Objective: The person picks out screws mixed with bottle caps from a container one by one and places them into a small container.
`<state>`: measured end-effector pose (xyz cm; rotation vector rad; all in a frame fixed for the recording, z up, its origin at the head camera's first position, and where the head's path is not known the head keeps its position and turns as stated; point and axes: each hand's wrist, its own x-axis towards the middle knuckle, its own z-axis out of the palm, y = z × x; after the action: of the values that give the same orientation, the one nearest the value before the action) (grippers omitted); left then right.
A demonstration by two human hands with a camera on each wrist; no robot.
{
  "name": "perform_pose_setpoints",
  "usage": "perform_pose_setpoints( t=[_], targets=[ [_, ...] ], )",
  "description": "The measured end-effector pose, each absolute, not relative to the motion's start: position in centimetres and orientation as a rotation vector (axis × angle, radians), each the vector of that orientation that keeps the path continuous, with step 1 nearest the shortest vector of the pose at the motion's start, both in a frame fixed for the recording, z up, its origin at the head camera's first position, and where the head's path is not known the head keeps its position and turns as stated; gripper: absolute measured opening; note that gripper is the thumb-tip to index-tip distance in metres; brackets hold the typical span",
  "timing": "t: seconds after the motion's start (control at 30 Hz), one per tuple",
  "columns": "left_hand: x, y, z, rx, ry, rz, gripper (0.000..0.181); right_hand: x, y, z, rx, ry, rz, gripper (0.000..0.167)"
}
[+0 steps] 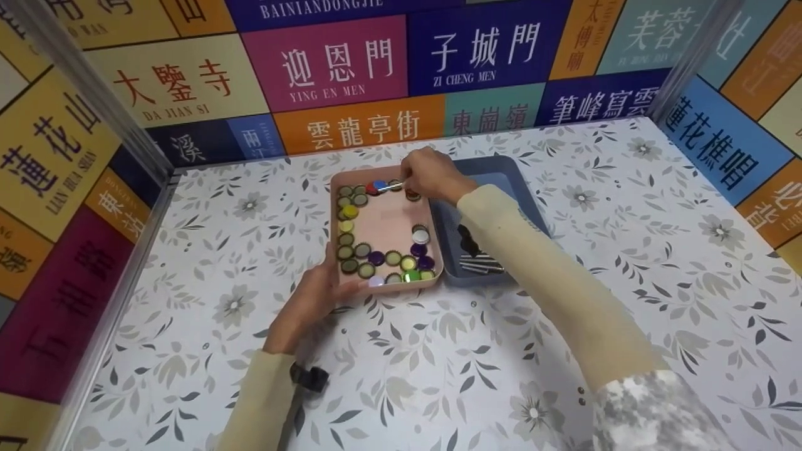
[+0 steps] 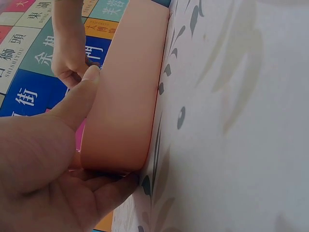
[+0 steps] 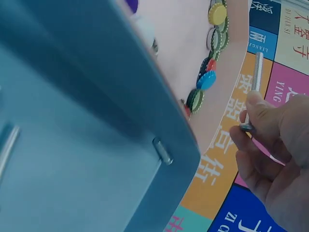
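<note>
My right hand [image 1: 434, 174] pinches a silver threaded bolt [image 3: 257, 72] between thumb and fingers, head end at the fingertips. In the head view it is over the far edge of the pink tray [image 1: 385, 216], where the bolt points left above the bottle caps [image 1: 360, 199]. Several caps in yellow, green, purple, blue, red and silver line the tray's walls, around a bare middle. At the tray's near left corner my left hand [image 1: 316, 288] grips the outside, its thumb [image 2: 87, 92] along one wall and the fingers round the corner.
Touching the pink tray's right side is a blue-grey tray [image 1: 519, 181] with several metal bolts [image 1: 481, 264] near its front. A small metal cylinder [image 3: 162, 151] lies in its corner. Behind the flower-patterned table [image 1: 401, 351] rise sign-covered walls [image 1: 338, 66].
</note>
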<state>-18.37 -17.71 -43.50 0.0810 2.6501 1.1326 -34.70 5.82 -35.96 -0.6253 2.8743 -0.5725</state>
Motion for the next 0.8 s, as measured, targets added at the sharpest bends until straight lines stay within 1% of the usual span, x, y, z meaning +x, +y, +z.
perform_pose_setpoints(
  t=[0.2,0.33,0.53,0.8],
  targets=[
    [-18.1,-17.7,-43.4,0.119,2.669,1.143,0.104,-34.2,7.7,-36.0,-0.746,2.915,-0.521,0.014],
    [-18.0,-17.7,-43.4,0.114,2.674,1.131,0.106,-33.9,8.8,-36.1,-0.787,2.915,-0.517,0.013],
    [-18.0,-17.7,-43.5,0.117,2.674,1.123,0.105,-33.1,10.1,-36.4,-0.830,2.917,-0.555,0.012],
    [-18.1,-17.8,-43.4,0.109,2.657,1.160,0.104,-31.8,11.6,-36.8,-0.825,2.928,-0.550,0.011]
  ],
)
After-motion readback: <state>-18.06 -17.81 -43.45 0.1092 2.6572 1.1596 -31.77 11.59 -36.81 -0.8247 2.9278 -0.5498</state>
